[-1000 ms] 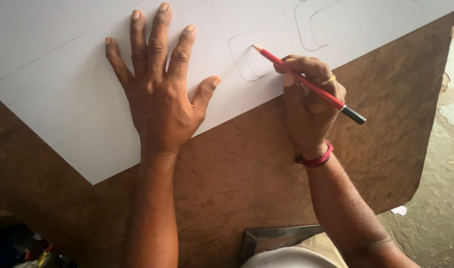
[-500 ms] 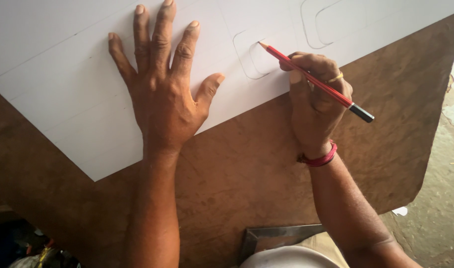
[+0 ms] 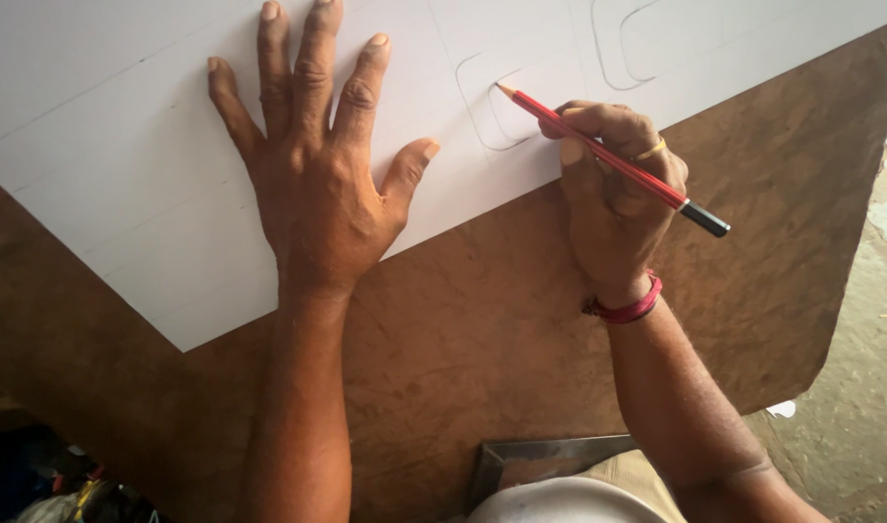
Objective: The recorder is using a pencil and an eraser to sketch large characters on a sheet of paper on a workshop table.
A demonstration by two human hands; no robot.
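— What is lying nearest the person, below the wrists?

— A grey metal tray corner (image 3: 545,463), between the two forearms, is resting on the brown worn board (image 3: 482,329) that is carrying everything.

— And the hands?

— The left hand (image 3: 312,184) is pressing flat, fingers spread and released, on the large white sheet of paper (image 3: 104,174). The right hand (image 3: 613,199), wearing a red thread band (image 3: 629,308) at the wrist, is clenching around a red wooden pencil with a black end (image 3: 608,160).

— Where is the pencil touching?

— Its tip is sitting on a pencilled rounded-rectangle outline (image 3: 501,107), just beyond the left thumb. Another rounded outline (image 3: 637,48) is lying farther up, beyond the right hand.
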